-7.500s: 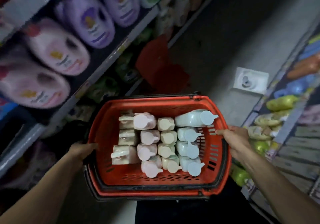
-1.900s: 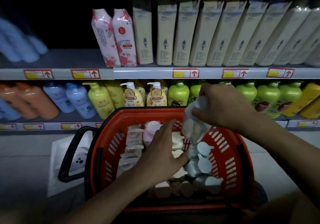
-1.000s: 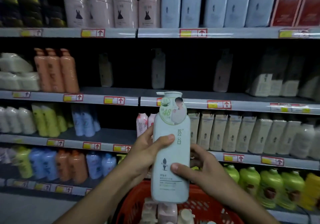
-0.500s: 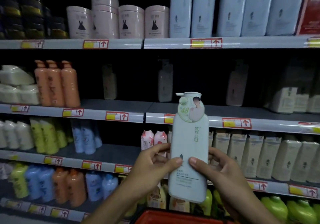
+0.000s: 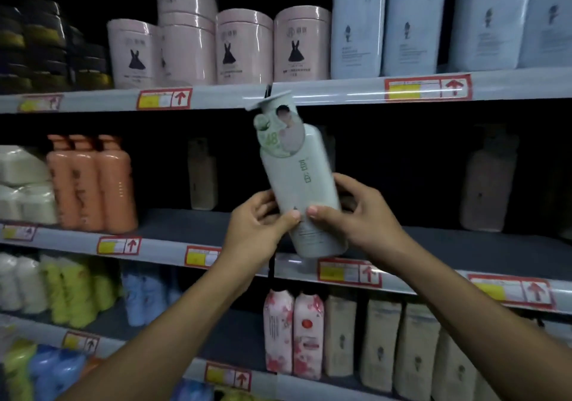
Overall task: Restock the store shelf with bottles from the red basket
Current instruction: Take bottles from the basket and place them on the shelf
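Both hands hold one pale green pump bottle [image 5: 298, 184] up in front of the middle shelf [image 5: 198, 224], its pump head tilted toward the left and overlapping the rail of the shelf above. The left hand [image 5: 257, 230] grips the bottle's lower left side, thumb laid across the front, the other fingers curled behind it. The right hand [image 5: 356, 218] grips the lower right side, thumb tip on the front just beside the left thumb, fingers wrapped round the right edge. The bottle's base hangs just above the shelf's front edge. Three orange bottles [image 5: 93, 184] stand on the same shelf at far left; pink canisters [image 5: 244, 47] stand on the shelf above.
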The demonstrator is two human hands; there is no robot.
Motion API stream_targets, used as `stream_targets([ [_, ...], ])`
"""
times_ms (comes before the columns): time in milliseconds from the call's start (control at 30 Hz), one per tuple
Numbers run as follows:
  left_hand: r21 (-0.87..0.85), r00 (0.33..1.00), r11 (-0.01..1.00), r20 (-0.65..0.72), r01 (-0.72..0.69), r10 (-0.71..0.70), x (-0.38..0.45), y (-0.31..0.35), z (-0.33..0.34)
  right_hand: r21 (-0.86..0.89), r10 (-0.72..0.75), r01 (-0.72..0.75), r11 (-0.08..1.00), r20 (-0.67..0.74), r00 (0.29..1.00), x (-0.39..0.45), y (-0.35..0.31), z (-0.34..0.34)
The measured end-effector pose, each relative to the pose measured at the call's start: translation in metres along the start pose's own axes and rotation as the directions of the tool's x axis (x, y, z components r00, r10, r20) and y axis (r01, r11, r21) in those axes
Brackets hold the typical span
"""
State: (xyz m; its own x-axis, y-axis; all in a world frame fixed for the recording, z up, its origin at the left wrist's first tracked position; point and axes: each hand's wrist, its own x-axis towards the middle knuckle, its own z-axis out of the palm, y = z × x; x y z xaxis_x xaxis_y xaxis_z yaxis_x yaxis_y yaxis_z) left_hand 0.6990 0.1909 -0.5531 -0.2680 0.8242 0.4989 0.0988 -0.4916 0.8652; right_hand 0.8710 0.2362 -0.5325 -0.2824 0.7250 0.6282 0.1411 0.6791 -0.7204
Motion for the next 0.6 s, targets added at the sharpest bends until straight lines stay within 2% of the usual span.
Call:
stream_targets([
  [233,0.051,0.992,0.999,-0.13,0.0,0.007,0.046,-0.034,-0.007,-0.005,0.014,-0.014,1.0,0.107,0.994,0.053,0.036,0.024],
  [400,0.105,0.995,0.994,-0.103,0.014,-0.003,0.061,-0.051,0.007,0.011,0.087,-0.089,0.996,0.106,0.991,0.055,0.058,0.021],
  [533,0.21,0.999,0.978,-0.038,0.015,-0.008,0.074,-0.049,0.025,0.068,0.203,-0.205,0.976,0.035,0.979,0.052,0.071,0.013],
  [600,0.282,1.0,0.959,-0.008,-0.012,0.015,0.076,-0.051,0.03,0.038,0.209,-0.209,0.977,0.001,0.978,0.051,0.075,0.01],
])
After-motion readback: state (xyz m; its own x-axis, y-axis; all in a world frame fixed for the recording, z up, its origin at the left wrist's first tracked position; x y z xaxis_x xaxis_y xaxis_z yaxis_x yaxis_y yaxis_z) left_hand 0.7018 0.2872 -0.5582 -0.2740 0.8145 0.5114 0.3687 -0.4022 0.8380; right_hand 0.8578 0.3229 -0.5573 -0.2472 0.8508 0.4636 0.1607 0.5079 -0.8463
